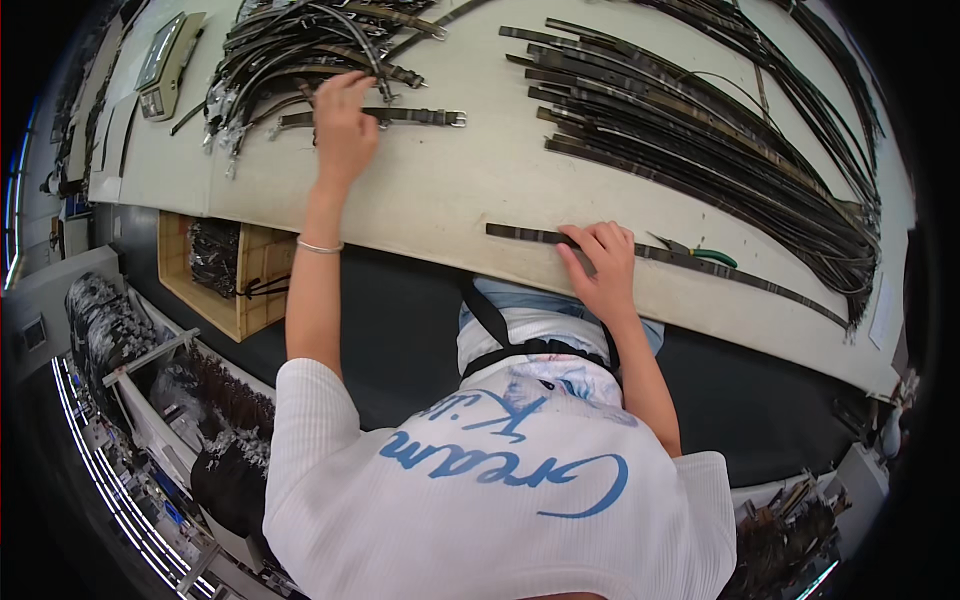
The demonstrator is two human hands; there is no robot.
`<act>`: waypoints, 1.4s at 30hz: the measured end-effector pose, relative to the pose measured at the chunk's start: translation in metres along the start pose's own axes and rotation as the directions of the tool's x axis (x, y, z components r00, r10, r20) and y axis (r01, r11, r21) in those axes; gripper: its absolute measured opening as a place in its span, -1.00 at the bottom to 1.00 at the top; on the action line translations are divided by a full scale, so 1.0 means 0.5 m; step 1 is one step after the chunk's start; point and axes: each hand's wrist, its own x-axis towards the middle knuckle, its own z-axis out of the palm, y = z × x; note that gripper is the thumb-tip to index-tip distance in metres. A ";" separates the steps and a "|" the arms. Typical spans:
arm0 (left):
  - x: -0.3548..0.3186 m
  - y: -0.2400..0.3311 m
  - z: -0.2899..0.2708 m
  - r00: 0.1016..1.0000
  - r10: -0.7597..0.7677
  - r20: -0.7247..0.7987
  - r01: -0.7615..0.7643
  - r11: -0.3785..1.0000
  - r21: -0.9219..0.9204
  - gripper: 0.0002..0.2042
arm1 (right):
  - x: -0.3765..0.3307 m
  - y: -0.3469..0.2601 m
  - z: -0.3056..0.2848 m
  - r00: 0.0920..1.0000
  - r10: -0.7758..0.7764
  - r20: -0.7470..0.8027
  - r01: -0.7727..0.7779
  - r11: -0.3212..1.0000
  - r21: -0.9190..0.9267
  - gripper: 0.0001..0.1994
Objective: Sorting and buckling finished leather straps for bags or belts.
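At the upper left, my left hand (pixel 345 128) is over a short dark strap with a metal buckle (pixel 428 117), beside a heap of buckled belt pieces (pixel 300 45). Its thumb stands apart from the bent fingers, and nothing shows lifted in it. Near the table's front edge, my right hand (pixel 603 268) has its fingers over a long dark belt strap (pixel 745 278) and its thumb on the near side. That strap lies flat along the edge, its squared end sticking out left of the hand. Green-handled pliers (pixel 712 257) rest against the strap, right of my right hand.
A wide bundle of long dark straps (pixel 690 125) covers the table's right side. A small scale-like device (pixel 168 65) stands at the far left. Below the pale tabletop (pixel 440 190) is a wooden crate (pixel 250 285) holding dark items. Wrapped bundles (pixel 110 325) hang at lower left.
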 end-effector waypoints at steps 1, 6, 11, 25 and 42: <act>0.006 0.042 0.003 0.996 0.048 0.069 -0.043 0.996 -0.080 -0.57 | 0.002 -0.002 0.000 1.000 -0.017 -0.005 0.017 1.000 0.015 -0.81; 0.003 0.107 0.033 0.967 0.098 0.237 -0.059 0.984 -0.169 -0.67 | 0.010 -0.007 0.002 1.000 -0.004 0.005 0.004 1.000 0.020 -0.81; 0.026 0.142 0.009 0.943 0.024 0.332 0.054 0.973 -0.224 -0.77 | 0.013 -0.006 -0.002 1.000 0.010 -0.007 -0.009 0.998 0.054 -0.79; 0.039 0.388 -0.142 0.992 -0.130 0.002 0.049 0.364 -0.930 -0.69 | 0.059 -0.069 -0.135 0.980 0.184 -0.080 -0.125 0.872 0.474 -0.68; 0.043 0.512 -0.101 0.985 -0.082 0.150 0.162 0.173 -0.971 -0.77 | 0.042 -0.048 -0.169 0.989 0.123 -0.080 -0.038 0.742 0.670 -0.65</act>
